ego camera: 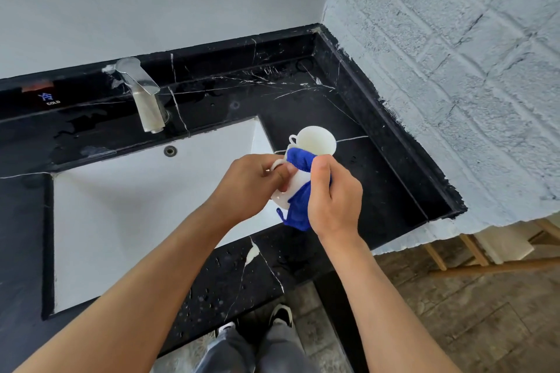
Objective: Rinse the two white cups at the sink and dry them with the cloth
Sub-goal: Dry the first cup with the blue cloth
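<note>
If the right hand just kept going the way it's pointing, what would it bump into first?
The right hand points up and away, toward the back of the counter. Pushing on, it would probably first meet the second cup standing on the counter just beyond it, though depth is hard to judge from one view.

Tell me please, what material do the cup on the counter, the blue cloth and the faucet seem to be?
Cup on the counter: probably glazed ceramic, smooth opaque white; plastic is possible. Blue cloth: soft fuzzy pile, likely microfibre, bunching in folds in the right hand. Faucet: metal, brushed silvery finish with dull reflections.
</note>
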